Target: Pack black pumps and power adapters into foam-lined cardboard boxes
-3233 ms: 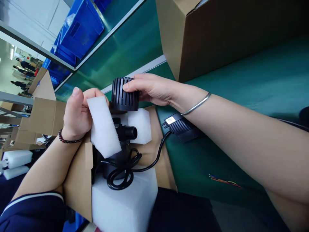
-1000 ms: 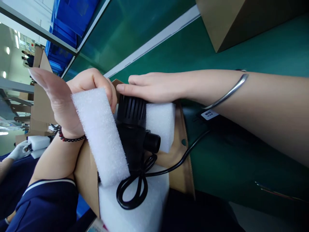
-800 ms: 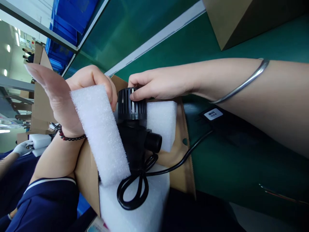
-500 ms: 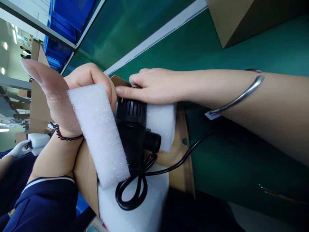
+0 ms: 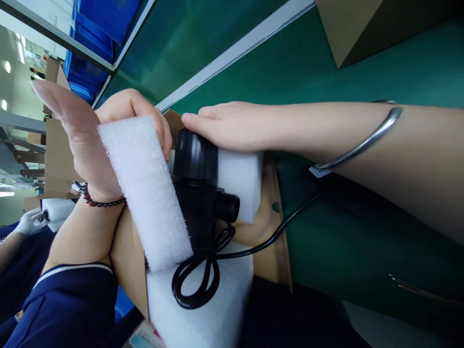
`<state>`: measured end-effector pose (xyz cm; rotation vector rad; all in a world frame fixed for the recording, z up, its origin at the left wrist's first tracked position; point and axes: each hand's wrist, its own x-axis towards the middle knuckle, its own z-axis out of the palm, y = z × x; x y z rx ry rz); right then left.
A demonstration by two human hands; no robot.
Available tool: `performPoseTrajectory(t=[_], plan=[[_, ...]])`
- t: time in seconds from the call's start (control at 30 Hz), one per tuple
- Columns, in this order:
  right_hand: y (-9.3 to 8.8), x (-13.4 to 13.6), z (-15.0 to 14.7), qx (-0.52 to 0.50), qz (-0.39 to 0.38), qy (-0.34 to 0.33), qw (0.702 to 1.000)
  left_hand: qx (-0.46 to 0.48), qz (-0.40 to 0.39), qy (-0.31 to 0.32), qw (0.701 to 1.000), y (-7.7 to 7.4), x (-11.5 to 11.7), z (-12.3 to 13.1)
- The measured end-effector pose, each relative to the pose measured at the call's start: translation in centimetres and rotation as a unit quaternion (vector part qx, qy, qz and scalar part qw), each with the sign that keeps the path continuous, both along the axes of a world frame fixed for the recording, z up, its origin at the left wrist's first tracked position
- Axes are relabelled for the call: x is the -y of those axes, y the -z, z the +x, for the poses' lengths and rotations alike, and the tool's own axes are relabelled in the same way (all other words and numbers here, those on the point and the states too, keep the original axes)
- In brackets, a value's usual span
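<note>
Over the carton (image 5: 126,263), the right hand (image 5: 234,126) touches a black cap (image 5: 195,157).

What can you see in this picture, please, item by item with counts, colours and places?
Open box: one, brown, centre
Device body: one, black, in the open box
Cap: one, black, blurred, on the device body
Foam pieces: three visible, white, around the device body
Cable: one, black, looped, running right
Label: one, white, partly hidden, right of centre
Work table: one, green, right side
Larger carton: one, brown, upper right
Bins: several, blue, upper left
Co-worker's gloved hand: one, white, left edge
Beaded bracelet: one, dark, left wrist
Bangle: one, silver, right forearm
Left hand: one, bare, behind a foam piece
Right hand: one, bare, at the cap's upper edge
</note>
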<state>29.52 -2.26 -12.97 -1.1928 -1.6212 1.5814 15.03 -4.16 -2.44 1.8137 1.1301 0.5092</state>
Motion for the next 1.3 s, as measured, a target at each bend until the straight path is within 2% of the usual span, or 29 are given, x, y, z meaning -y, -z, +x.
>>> performPoseTrajectory(t=[0.13, 0.2, 0.3, 0.43, 0.57, 0.73, 0.8, 0.87, 0.97, 1.1, 1.2, 1.3], plan=[[0.6, 0.3, -0.3, 0.055, 0.022, 0.06, 0.996, 0.02, 0.03, -0.006, 0.999, 0.0, 0.3, 0.2], [0.6, 0.5, -0.3, 0.059, 0.006, 0.073, 0.996, -0.004, 0.017, -0.03, 0.999, -0.1, 0.6, 0.4], [0.0, 0.6, -0.1, 0.121, -0.01, 0.094, 0.988, -0.024, 0.01, -0.048, 0.999, -0.3, 0.9, 0.5], [-0.3, 0.6, -0.1, 0.13, -0.009, 0.071, 0.989, -0.019, 0.014, -0.033, 0.999, -0.5, 0.3, 0.1], [-0.1, 0.6, 0.0, 0.132, 0.036, 0.109, 0.985, -0.043, -0.008, 0.026, 0.999, -0.8, -0.2, -0.3], [-0.3, 0.8, 0.0, 0.141, 0.029, 0.09, 0.985, -0.011, 0.009, -0.032, 0.999, -0.7, 0.7, 0.3], [-0.3, 0.8, 0.0, 0.128, 0.049, 0.107, 0.985, -0.011, 0.007, -0.034, 0.999, -0.6, 0.9, 0.4], [-0.3, 0.8, -0.1, 0.134, 0.035, 0.112, 0.984, -0.01, 0.005, -0.033, 0.999, -0.5, 0.9, 0.4], [-0.2, 0.8, -0.1, 0.141, -0.005, 0.07, 0.987, -0.004, 0.001, -0.041, 0.999, -0.5, 0.8, 0.5], [-0.2, 0.9, 0.0, 0.125, 0.048, 0.125, 0.983, -0.01, 0.002, -0.054, 0.998, -0.5, 0.8, 0.8], [-0.2, 0.9, 0.1, 0.155, 0.025, 0.102, 0.982, -0.012, 0.003, -0.048, 0.999, -0.4, 0.7, 0.7], [-0.2, 0.8, 0.2, 0.129, 0.047, 0.098, 0.986, 0.006, -0.003, -0.031, 0.999, -0.3, 0.6, 0.3]])
